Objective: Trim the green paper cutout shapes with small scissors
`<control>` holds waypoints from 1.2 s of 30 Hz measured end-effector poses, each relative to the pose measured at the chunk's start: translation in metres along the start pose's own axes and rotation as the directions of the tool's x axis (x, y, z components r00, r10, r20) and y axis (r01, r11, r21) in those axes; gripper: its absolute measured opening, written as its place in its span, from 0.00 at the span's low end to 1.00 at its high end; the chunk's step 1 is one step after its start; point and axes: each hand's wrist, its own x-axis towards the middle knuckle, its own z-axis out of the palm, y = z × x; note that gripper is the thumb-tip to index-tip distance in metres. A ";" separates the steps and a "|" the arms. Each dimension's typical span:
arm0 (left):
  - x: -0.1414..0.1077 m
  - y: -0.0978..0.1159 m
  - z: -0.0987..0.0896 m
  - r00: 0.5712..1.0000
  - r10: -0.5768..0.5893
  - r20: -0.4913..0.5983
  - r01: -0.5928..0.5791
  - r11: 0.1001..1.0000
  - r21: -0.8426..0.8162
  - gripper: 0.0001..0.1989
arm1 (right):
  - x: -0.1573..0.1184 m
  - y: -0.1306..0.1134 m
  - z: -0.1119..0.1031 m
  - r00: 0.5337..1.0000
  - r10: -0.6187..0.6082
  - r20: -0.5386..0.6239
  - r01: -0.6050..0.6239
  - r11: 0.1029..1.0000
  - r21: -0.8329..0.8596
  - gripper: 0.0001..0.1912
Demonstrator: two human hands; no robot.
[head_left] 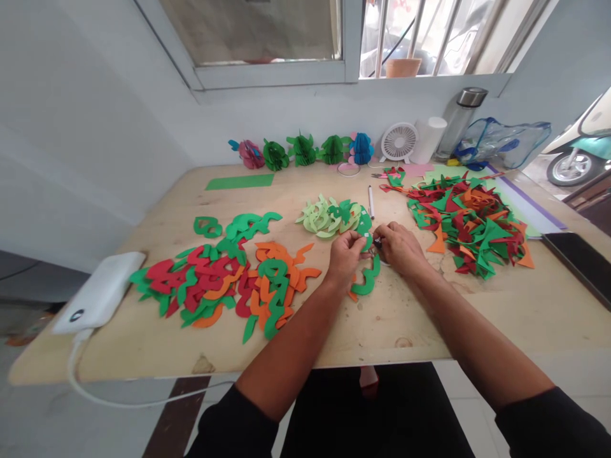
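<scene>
Near the middle of the wooden table, my left hand (346, 256) pinches the edge of a green paper piece (366, 241) with a small white patch on it. Just to its right, my right hand (397, 247) has its fingers closed on a small dark object (377, 242), too small to name. Below the fingers lies a curved green cutout (368, 278) with a bit of orange paper beside it. Light green cutouts (319, 218) are piled just beyond my left hand. A pen (371, 202) lies beyond my right hand.
Red, green and orange cutouts (210, 280) spread on the left; scraps (477, 222) heap on the right. A phone (580, 261) lies at the right edge, a white power bank (102, 292) at the left. Honeycomb paper figures (304, 150), a fan (400, 142) and a bottle (461, 121) line the wall.
</scene>
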 end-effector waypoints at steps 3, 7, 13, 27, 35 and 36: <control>0.000 0.000 0.000 1.000 0.003 0.003 -0.003 1.000 0.004 0.08 | 0.000 0.000 0.000 1.000 0.004 -0.005 -0.004 1.000 -0.003 0.12; 0.001 -0.001 0.000 1.000 0.003 0.005 -0.003 1.000 0.012 0.07 | 0.001 0.001 0.001 1.000 0.012 -0.009 -0.012 1.000 0.005 0.11; 0.000 0.000 0.000 1.000 0.000 0.011 0.000 1.000 0.006 0.07 | 0.001 0.001 0.002 1.000 0.011 -0.016 -0.011 1.000 0.023 0.11; 0.002 -0.003 -0.002 1.000 0.006 -0.006 -0.006 1.000 -0.004 0.07 | 0.001 0.004 0.004 0.999 -0.005 -0.040 0.006 0.999 0.032 0.12; 0.004 -0.004 -0.001 1.000 0.016 -0.011 -0.016 1.000 -0.012 0.07 | 0.004 0.005 0.001 1.000 0.008 -0.012 -0.007 0.998 0.055 0.10; 0.004 -0.004 -0.001 1.000 0.018 -0.012 -0.018 1.000 -0.013 0.07 | 0.004 0.005 0.001 1.000 0.005 -0.008 -0.004 0.998 0.057 0.09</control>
